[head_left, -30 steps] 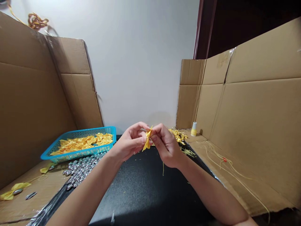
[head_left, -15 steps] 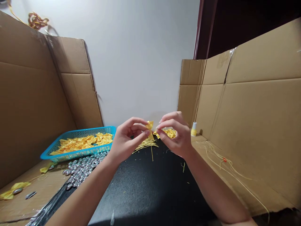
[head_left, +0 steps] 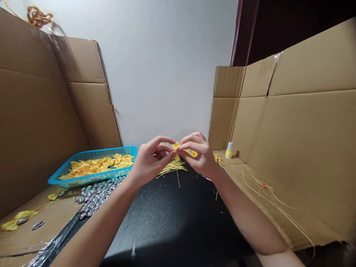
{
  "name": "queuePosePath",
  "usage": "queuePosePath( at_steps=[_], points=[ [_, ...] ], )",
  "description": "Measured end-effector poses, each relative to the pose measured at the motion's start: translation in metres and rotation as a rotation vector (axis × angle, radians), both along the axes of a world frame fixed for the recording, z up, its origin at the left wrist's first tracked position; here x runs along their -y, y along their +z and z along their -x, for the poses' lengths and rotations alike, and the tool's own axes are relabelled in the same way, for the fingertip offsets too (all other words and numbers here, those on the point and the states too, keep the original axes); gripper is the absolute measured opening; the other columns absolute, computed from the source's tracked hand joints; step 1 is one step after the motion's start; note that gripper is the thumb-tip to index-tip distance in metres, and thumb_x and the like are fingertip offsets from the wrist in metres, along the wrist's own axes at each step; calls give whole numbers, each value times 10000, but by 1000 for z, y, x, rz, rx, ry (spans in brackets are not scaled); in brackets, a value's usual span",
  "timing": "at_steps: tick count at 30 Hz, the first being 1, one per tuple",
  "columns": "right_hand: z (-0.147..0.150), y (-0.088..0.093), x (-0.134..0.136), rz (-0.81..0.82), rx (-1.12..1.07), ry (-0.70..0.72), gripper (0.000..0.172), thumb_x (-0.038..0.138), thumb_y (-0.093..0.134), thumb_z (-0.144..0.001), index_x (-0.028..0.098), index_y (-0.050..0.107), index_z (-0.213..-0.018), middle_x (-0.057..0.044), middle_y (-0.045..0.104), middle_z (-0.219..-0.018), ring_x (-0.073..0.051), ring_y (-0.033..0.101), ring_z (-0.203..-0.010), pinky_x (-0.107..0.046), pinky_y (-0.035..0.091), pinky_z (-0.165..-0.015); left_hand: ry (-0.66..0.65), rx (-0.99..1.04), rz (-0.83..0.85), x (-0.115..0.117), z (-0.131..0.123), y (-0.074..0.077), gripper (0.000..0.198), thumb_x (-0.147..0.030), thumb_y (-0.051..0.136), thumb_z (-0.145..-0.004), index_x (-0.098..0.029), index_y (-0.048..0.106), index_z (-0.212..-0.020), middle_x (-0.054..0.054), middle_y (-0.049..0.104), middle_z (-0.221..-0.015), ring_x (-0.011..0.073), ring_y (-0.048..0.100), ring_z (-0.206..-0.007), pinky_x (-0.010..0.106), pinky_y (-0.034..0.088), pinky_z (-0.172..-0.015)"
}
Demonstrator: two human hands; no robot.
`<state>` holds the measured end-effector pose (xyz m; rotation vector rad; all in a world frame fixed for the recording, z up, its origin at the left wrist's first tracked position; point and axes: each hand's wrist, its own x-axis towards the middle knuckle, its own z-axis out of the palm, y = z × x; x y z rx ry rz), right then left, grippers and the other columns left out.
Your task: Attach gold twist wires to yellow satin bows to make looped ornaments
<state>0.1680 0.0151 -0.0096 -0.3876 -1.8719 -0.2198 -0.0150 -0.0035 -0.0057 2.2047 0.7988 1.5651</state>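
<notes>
A small yellow ribbon bow [head_left: 176,146] is held up above the far part of the black table. My left hand [head_left: 152,159] pinches its left side between thumb and fingers. From the other side my right hand [head_left: 198,154] closes its thumb and fingertips on the bow's middle, touching the left fingertips. The fingers cover most of the bow's centre, and whether a thin tie is there I cannot make out. Just below the hands lies a bundle of thin gold ties [head_left: 174,167]. Shiny gold pieces [head_left: 192,152] show behind the right hand.
On the left, a blue basket [head_left: 51,180] holds yellow bows, with silver beads [head_left: 97,196] heaped before it. A bow with a bead [head_left: 19,219] lies on cardboard. A small white-and-yellow bottle [head_left: 228,150] and loose string [head_left: 274,198] are on the right. Cardboard walls [head_left: 311,126] enclose both sides.
My right hand has moved left, from apart to touching the bow, and its fingertips have closed there. My left hand keeps its pinch. The view has shifted slightly.
</notes>
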Motion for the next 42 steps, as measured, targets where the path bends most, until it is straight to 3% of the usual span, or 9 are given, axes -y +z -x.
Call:
queuePosePath(
  at_steps=[8,17,21,24,28,34,42],
  points=[
    [14,-20,-15,56,7,-73,97,206,466,-935,228,530,-865,-44,598,-934,-205,482,-913,-366,386,-811,-163,75,225,-12,3,-2,242,-274,697,-790,-153,582,-965,42,698,-718,77,526,-540,208,351,-461],
    [22,-38,-27,-24,-82,-111,83,193,418,-928,233,458,-867,-40,537,-843,-203,458,-830,-359,370,-772,-179,34,300,-18,3,-2,260,-280,711,-770,-139,588,-950,36,684,-682,89,557,-551,210,375,-480],
    [22,-35,-22,-73,-124,-87,95,171,410,-928,244,436,-873,-20,515,-818,-188,472,-805,-350,366,-766,-172,18,306,-19,4,-1,234,-270,707,-762,-138,596,-919,21,664,-648,80,520,-518,212,351,-463],
    [19,-27,-16,-42,-151,17,64,197,428,-923,254,454,-935,-19,515,-857,-181,479,-830,-347,384,-788,-173,18,316,-20,6,0,221,-264,703,-764,-135,606,-915,17,657,-645,76,519,-520,213,357,-470],
    [9,-17,-15,62,-251,102,290,292,527,-873,269,483,-1159,-36,520,-967,-194,502,-909,-379,420,-858,-141,67,323,-21,9,1,241,-266,717,-756,-142,620,-939,22,667,-670,91,573,-567,220,415,-518],
    [7,-14,-18,93,-129,8,43,247,664,-818,267,681,-852,-8,591,-839,-187,527,-867,-376,431,-834,-127,61,331,-21,6,0,268,-278,736,-737,-131,647,-942,40,690,-684,116,623,-607,231,467,-554],
    [16,-17,-19,200,-131,90,101,196,638,-845,262,673,-777,-7,662,-842,-185,553,-918,-382,456,-857,-138,34,353,-20,5,1,263,-285,731,-733,-119,687,-933,59,719,-726,123,642,-634,232,501,-584]
  ],
)
